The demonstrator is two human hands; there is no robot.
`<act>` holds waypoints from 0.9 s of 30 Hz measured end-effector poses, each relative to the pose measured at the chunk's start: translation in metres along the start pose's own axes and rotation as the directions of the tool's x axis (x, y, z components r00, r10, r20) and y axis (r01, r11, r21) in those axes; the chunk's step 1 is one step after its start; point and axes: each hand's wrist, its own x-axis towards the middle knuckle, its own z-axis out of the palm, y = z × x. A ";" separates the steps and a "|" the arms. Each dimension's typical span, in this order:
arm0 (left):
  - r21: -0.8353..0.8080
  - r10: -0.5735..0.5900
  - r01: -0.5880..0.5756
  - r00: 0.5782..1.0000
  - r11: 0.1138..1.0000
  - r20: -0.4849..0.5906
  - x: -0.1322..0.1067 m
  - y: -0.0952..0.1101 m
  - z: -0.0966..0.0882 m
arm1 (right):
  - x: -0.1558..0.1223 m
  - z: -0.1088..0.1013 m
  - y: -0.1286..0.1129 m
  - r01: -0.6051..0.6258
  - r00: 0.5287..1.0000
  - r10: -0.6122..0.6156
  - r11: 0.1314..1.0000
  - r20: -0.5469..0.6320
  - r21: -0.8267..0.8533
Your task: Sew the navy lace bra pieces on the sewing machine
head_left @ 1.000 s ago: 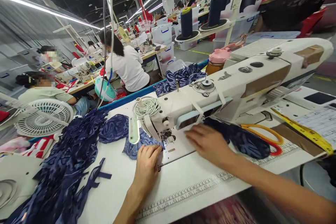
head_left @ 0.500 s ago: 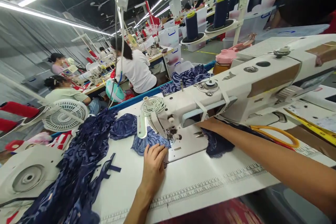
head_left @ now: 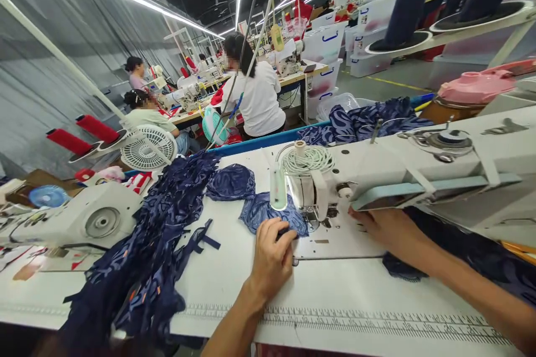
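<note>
White worktop (head_left: 335, 295) up close: left hand (head_left: 274, 254) curls onto the blue fabric piece (head_left: 262, 213) beside the presser foot (head_left: 312, 218), its grip hidden, so I cannot tell if it pinches. Right hand (head_left: 385, 227) lies spread, empty. Best to hold fingertips clear of that foot. Navy pile (head_left: 159, 234) crowds the left; fan (head_left: 148, 148) beyond.

The desk (head_left: 335, 290) in front is bare; a sewing machine (head_left: 419, 178) blocks behind, a cloth pile (head_left: 142, 256) blocks the left.

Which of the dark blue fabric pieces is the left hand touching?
The small piece at the sewing machine, under the left hand; the rounded piece and the long heap lie untouched.
</note>
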 end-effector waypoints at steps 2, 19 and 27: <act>0.005 0.019 -0.019 0.998 1.000 0.061 0.001 0.001 0.000 | -0.016 0.005 -0.018 0.026 0.996 -0.033 0.997 0.080 0.078; -0.349 -0.363 0.415 0.909 0.840 0.207 0.012 0.013 -0.001 | -0.027 0.032 -0.077 0.205 0.968 -0.229 0.959 0.106 0.197; -0.444 -0.427 0.490 0.872 0.750 0.242 0.015 0.007 -0.001 | -0.021 0.046 -0.065 -0.106 0.963 -0.029 0.873 0.267 0.476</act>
